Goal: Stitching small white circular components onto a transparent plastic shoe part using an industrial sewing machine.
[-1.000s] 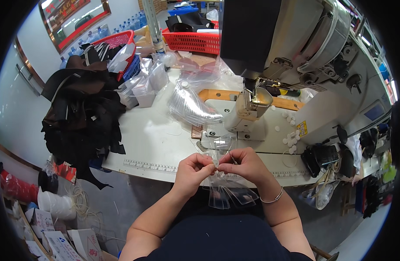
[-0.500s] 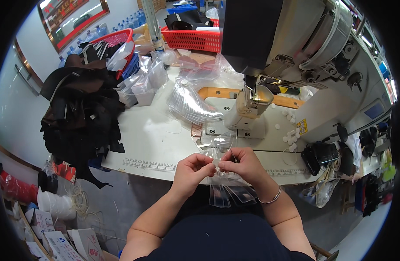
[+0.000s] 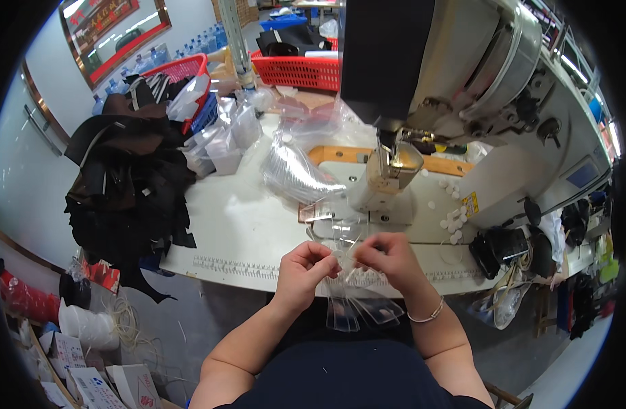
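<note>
Close to the front edge of the sewing table, my left hand (image 3: 305, 273) pinches a bunch of clear plastic strips (image 3: 343, 310) between thumb and fingertips. The strips fan out above and below the pinch, their lower ends hanging past the table edge. Just right of the pinch, my right hand (image 3: 389, 260) is closed, its curled fingertips slightly blurred. Whatever it holds, if anything, is too small to make out. Beyond both hands stands the post and needle area of an industrial sewing machine (image 3: 393, 163). A curved stack of similar clear strips (image 3: 294, 170) lies left of the machine.
Small white discs (image 3: 453, 221) are scattered right of the machine post. Black fabric pieces (image 3: 126, 198) heap over the table's left side. A red basket (image 3: 296, 72) stands at the back. A black box-like object (image 3: 509, 242) sits at the right edge.
My right hand has moved a little right, away from the left fingertips; before, both hands met around a small white disc at the strips. My left hand keeps its pinch.
</note>
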{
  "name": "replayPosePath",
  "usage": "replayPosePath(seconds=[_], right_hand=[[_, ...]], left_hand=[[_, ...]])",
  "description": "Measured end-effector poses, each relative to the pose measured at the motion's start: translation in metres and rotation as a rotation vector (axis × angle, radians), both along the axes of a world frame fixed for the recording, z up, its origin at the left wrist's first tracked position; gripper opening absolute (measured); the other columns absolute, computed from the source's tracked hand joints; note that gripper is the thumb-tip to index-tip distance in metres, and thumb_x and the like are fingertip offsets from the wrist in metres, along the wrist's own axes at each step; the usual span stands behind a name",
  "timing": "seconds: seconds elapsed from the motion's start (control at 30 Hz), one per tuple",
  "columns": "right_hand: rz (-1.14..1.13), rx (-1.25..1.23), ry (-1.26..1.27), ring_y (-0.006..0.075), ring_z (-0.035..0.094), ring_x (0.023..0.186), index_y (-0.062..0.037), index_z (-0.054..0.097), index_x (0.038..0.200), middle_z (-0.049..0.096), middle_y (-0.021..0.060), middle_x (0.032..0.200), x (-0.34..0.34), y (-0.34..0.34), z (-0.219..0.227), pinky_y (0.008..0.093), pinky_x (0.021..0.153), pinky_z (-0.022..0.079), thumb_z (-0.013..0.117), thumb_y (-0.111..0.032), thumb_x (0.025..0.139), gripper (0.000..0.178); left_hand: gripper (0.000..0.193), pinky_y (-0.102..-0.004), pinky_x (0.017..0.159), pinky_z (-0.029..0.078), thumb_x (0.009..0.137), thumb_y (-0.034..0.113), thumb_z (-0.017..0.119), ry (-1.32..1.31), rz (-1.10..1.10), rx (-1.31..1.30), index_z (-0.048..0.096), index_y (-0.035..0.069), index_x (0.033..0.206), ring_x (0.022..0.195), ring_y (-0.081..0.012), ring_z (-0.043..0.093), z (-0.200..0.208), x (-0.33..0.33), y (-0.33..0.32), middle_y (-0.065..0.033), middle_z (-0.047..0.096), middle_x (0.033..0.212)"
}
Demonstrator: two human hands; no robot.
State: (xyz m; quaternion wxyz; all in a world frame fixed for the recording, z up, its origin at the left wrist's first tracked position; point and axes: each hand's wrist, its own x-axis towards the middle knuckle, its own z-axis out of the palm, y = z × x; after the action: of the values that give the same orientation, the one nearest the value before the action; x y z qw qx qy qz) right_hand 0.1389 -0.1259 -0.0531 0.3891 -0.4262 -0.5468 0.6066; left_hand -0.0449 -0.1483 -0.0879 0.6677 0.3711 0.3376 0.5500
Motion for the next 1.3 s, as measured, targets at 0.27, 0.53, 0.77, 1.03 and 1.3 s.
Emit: replayPosePath(seconds=[0.27,0.53,0.77,1.03,1.3], right_hand=[[-0.399,1.269,-0.543,0.0209,0.054,0.074,-0.0077,0.060,0.088,0.060,0.0039,0.082,0.023,0.032,0.012,0.0293,0.065,0.044,0.076,-0.013,0.064,0.029],[-0.530,1.577,-0.825,0.0195,0.056,0.085,-0.0112,0.067,0.082,0.064,-0.0009,0.088,0.046,0.044,0.048,0.0261,0.059,0.047,0.066,-0.004,0.065,0.019],[-0.536,1.396,-0.890,0.0229,0.060,0.067,-0.0104,0.063,0.084,0.061,0.0052,0.073,0.068,0.086,0.053,0.0329,0.058,0.047,0.061,0.003,0.060,0.027],[-0.601,1.413,-0.924,0.0272,0.054,0.058,-0.0067,0.055,0.061,0.051,0.0078,0.058,0.085,0.101,0.037,0.0361,0.048,0.041,0.060,0.002,0.050,0.015],[-0.599,1.392,-0.889,0.0268,0.054,0.059,-0.0076,0.057,0.060,0.051,0.0078,0.061,0.087,0.107,0.032,0.0359,0.049,0.042,0.062,0.002,0.047,0.017]], left_hand=[[0.008,-0.0237,0.060,0.045,0.078,0.002,0.060,-0.088,-0.210,0.001,0.054,-0.001,0.081,0.064,-0.0137,0.056,0.033,0.016,0.032,-0.0100,0.059,0.072],[0.009,-0.0250,0.057,0.044,0.077,0.005,0.061,-0.096,-0.224,-0.039,0.053,0.001,0.078,0.062,-0.0155,0.055,0.048,0.026,0.057,-0.0078,0.057,0.069],[0.011,-0.0217,0.054,0.045,0.076,0.011,0.062,-0.048,-0.388,-0.227,0.055,0.004,0.081,0.061,-0.0131,0.056,0.073,0.037,0.130,-0.0039,0.054,0.070],[0.011,-0.0250,0.059,0.051,0.076,0.003,0.061,0.313,-0.313,-0.176,0.061,-0.001,0.086,0.067,-0.0163,0.061,0.105,0.043,0.146,-0.0099,0.062,0.077],[0.013,-0.0245,0.056,0.051,0.075,0.002,0.063,0.284,-0.309,-0.208,0.060,-0.001,0.087,0.065,-0.0168,0.062,0.109,0.045,0.147,-0.0100,0.063,0.078]])
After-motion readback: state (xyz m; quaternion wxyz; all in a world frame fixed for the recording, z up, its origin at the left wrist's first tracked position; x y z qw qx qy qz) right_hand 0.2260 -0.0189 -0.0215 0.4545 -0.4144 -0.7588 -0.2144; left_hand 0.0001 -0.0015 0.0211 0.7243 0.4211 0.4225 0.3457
